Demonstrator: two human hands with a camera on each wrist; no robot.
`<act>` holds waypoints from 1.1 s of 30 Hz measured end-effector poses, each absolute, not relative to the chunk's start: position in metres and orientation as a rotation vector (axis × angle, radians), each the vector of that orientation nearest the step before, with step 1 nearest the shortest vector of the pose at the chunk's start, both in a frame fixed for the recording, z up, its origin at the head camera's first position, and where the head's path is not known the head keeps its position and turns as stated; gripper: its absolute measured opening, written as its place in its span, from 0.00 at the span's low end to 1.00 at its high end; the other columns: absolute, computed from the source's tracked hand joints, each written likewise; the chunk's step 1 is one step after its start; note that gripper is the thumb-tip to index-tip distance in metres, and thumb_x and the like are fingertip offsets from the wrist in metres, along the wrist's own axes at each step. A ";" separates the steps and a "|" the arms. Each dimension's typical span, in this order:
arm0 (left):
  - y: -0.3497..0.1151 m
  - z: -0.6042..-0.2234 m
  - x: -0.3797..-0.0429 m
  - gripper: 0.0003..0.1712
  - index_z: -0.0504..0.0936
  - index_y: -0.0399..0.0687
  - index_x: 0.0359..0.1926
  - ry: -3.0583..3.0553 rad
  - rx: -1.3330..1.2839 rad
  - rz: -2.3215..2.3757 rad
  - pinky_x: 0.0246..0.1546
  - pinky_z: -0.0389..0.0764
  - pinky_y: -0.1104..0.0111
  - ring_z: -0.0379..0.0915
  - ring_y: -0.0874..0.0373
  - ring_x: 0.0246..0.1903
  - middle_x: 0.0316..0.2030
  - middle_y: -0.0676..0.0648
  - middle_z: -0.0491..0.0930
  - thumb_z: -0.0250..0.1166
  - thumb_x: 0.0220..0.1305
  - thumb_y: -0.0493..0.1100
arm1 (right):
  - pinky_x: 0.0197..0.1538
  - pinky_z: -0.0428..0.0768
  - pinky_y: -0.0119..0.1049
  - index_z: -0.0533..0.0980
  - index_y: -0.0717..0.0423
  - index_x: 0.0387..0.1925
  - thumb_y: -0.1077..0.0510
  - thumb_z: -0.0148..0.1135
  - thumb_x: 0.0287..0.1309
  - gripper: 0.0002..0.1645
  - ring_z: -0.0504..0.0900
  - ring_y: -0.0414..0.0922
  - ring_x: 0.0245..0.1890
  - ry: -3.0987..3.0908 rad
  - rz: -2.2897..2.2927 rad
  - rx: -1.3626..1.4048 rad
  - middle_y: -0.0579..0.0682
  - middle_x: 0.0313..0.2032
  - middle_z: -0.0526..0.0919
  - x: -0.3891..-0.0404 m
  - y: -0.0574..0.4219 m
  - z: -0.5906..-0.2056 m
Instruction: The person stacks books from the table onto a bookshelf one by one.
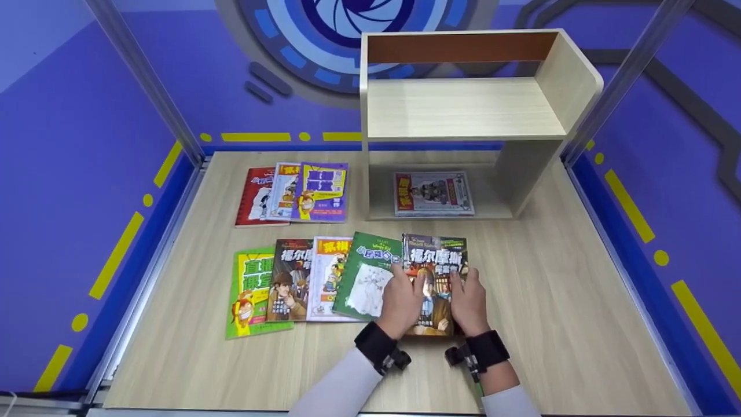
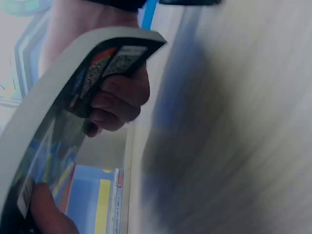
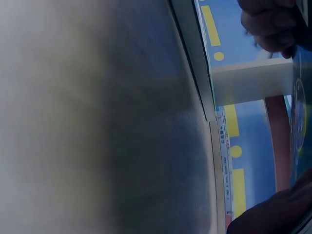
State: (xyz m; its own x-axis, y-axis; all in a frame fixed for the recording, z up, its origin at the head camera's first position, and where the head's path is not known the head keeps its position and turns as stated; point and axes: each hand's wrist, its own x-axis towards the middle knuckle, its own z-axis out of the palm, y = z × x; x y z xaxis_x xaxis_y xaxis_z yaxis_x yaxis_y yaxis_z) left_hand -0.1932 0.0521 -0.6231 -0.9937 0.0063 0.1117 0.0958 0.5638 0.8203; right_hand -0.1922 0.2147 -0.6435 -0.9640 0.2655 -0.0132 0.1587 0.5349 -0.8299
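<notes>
Both hands grip a comic-style book (image 1: 431, 318), raised over the front middle of the table; its brown cover shows a figure in a coat and white Chinese lettering. My left hand (image 1: 399, 304) holds its left edge, thumb on the cover, and my right hand (image 1: 470, 304) holds the right edge the same way. In the left wrist view, curled fingers (image 2: 117, 102) lie under the dark back cover, near printed codes. A dark cover with green print (image 1: 456, 241) peeks out at the book's upper right. Just left lies a green book (image 1: 367, 289) with a white drawing, overlapped by the left hand.
Left of the green book, a white comic (image 1: 324, 310), a brown detective book (image 1: 283, 307) and a bright green book (image 1: 243, 324) overlap in a row. Behind them lie purple (image 1: 333, 211), white and red (image 1: 246, 211) books. A wooden shelf (image 1: 463, 139) holds stacked books (image 1: 434, 194) below.
</notes>
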 end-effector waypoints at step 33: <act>-0.015 -0.593 -0.247 0.19 0.73 0.47 0.55 -3.015 -0.856 -1.323 0.44 0.82 0.62 0.76 0.57 0.38 0.34 0.53 0.73 0.55 0.83 0.58 | 0.38 0.77 0.38 0.73 0.58 0.65 0.44 0.64 0.76 0.28 0.77 0.42 0.30 -2.826 1.257 0.155 0.49 0.34 0.82 -0.183 0.233 -0.612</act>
State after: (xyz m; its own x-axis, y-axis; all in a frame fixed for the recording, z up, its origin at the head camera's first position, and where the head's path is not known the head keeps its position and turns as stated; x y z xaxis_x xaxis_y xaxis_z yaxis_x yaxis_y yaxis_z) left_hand -0.2468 -0.0153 -0.5926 -0.8418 0.5387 -0.0358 0.3384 0.5781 0.7425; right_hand -0.1829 0.2328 -0.6122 -0.9940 -0.0729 0.0811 -0.1091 0.6659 -0.7380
